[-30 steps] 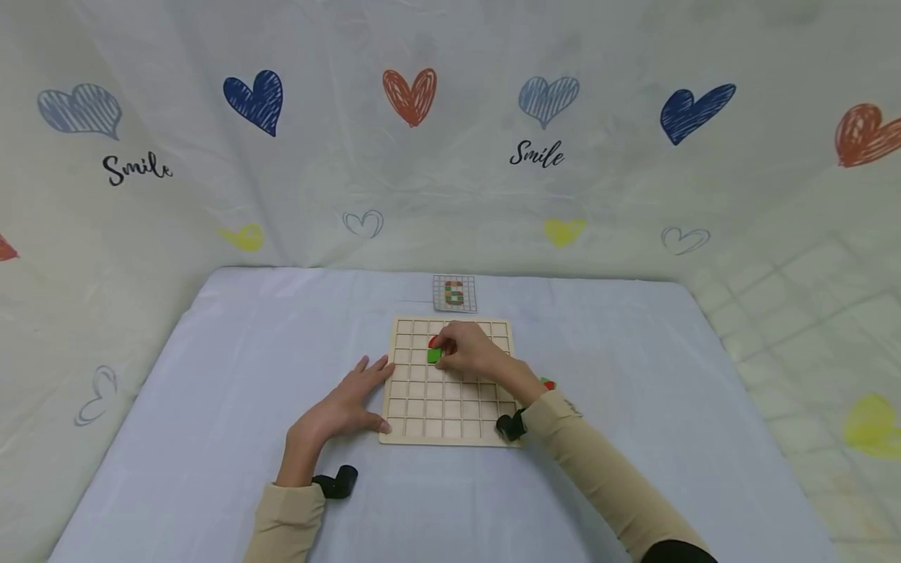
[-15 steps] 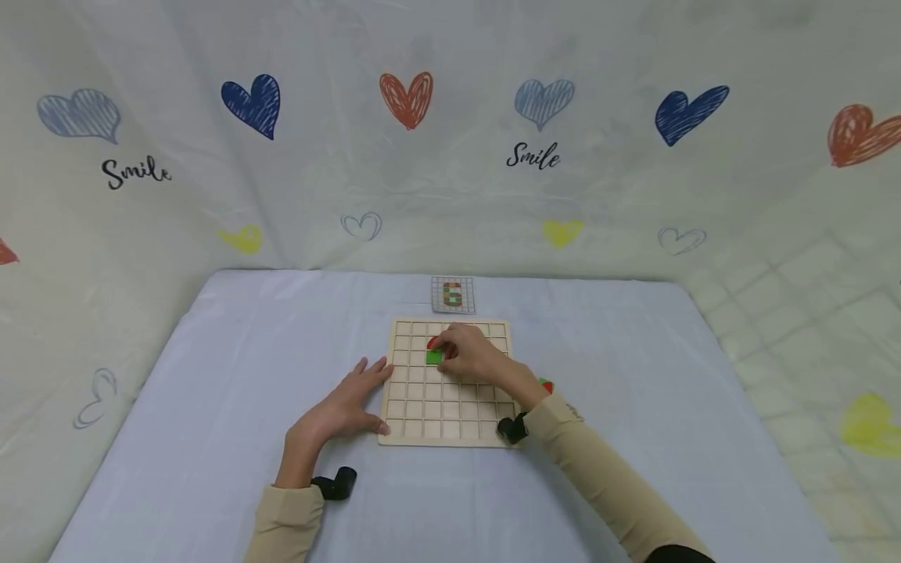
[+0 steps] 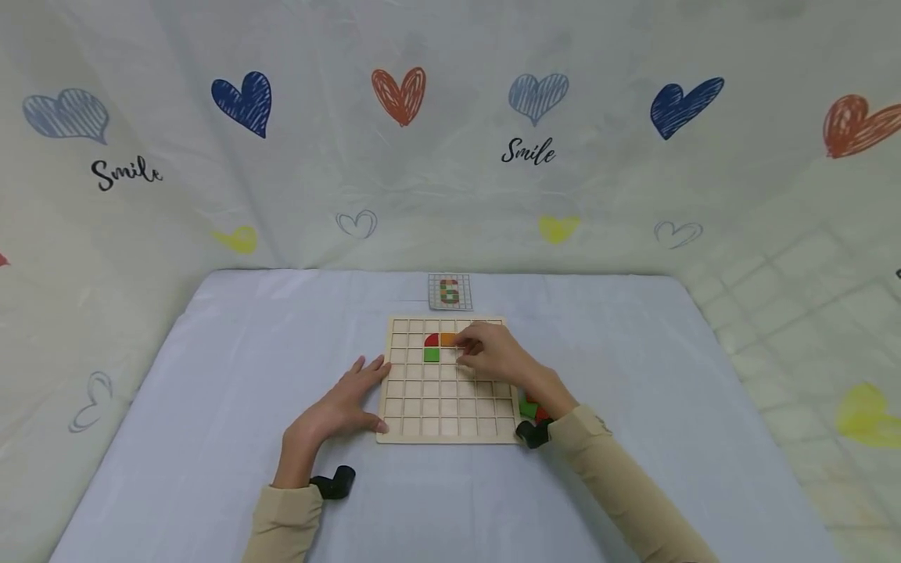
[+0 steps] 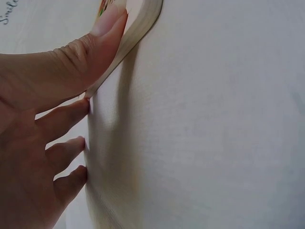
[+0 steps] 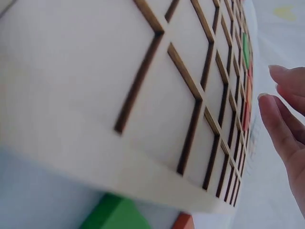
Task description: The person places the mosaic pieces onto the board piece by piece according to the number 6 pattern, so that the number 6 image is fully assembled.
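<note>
A wooden grid board (image 3: pixel 413 407) lies on the white cloth. My left hand (image 3: pixel 346 407) rests at its left edge, fingers spread along the side and thumb on the near corner. Over the upper middle of the board is my right hand (image 3: pixel 493 352), its thumb and fingertips apart with nothing between them. Left of these fingertips, the cells hold a red rounded piece (image 3: pixel 432 340), an orange square (image 3: pixel 447 339) and a green square (image 3: pixel 432 355). A second red piece (image 5: pixel 246 118) shows beside the orange one in the right wrist view; the fingers mostly hide it from the head camera.
Beyond the board lies a gridded card (image 3: pixel 450 292) with a coloured figure on it. Loose green (image 3: pixel 528 408) and red (image 3: pixel 541 414) pieces sit by the board's right edge, partly under the right wrist. A curtain (image 3: pixel 450 180) printed with hearts hangs behind the table.
My right hand has drawn to the right, its thumb and fingertips now apart, uncovering the orange square. The left hand stays at the board's edge. The head view has shifted slightly.
</note>
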Motion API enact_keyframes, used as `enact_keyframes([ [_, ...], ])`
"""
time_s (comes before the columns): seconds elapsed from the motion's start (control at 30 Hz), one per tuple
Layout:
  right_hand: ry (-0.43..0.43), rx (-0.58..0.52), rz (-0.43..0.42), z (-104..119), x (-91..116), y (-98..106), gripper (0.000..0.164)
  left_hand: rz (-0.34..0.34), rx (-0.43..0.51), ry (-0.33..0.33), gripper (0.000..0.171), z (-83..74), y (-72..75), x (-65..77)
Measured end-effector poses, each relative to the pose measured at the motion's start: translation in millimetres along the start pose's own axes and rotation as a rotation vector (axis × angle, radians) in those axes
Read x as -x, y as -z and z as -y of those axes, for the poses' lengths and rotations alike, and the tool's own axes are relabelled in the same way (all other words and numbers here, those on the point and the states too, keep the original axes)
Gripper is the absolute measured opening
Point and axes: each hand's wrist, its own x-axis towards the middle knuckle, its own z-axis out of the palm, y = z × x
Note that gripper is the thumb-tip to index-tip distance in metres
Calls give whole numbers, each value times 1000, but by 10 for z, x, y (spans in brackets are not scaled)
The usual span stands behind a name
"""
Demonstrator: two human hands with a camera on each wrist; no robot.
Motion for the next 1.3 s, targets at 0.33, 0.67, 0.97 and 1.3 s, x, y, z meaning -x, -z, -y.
enact_keyframes([
  [0.33,-45,13,-31,-82,304,157,25,2,-6,5,103,-1,-6,0],
  [0.67,-65,26,-52,-183,539,269,24,-2,3,-4,104,6,-10,6],
  [0.97,-100,40,-55,-275,688,323,24,-3,8,-8,103,-1,-6,14],
  [1.3,-109,60,-72,-391,841,361,24,0,3,-1,103,-17,14,20],
])
